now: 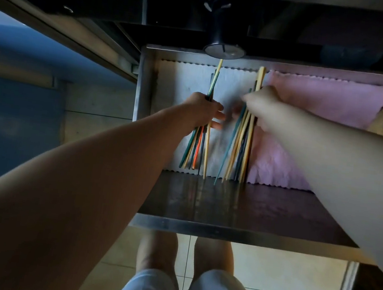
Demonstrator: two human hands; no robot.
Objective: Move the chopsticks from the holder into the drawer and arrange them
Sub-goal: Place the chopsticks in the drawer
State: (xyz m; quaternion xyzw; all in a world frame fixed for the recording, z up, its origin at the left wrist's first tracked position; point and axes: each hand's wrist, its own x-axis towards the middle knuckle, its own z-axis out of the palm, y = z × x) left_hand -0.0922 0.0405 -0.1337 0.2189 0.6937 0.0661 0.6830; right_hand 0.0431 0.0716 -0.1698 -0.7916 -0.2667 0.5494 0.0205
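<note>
Both bundles of chopsticks (pixel 196 150) were already held inside the open drawer (pixel 246 235), the left hand (pixel 203 111) clasped around one and the right hand (pixel 260 102), blurred, apparently clasped around the other, so arranging was judged unfinished.
</note>
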